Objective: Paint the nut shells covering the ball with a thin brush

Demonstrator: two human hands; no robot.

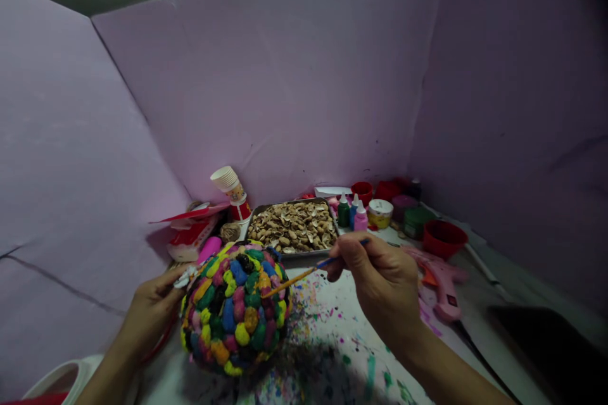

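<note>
A round ball covered in painted peanut shells (237, 310) in blue, green, yellow, pink, orange and black is at lower centre. My left hand (154, 304) is at its left side, fingers closed on what looks like a crumpled white tissue (186, 276) against the ball. In my right hand (375, 278) is a thin paintbrush (297, 278), pinched near its blue part. The brush's orange-coated end touches an orange patch on the upper right of the ball. The ball's far side and underside are hidden.
Behind the ball, a metal tray (304, 254) holds many peanut shells. Paper cups (229, 185) stand left of it, small paint bottles (360, 218) right. A pink glue gun (446, 297), red cup (444, 239) and dark flat object (546, 348) lie right. Paint spatters cover the tabletop (351, 342).
</note>
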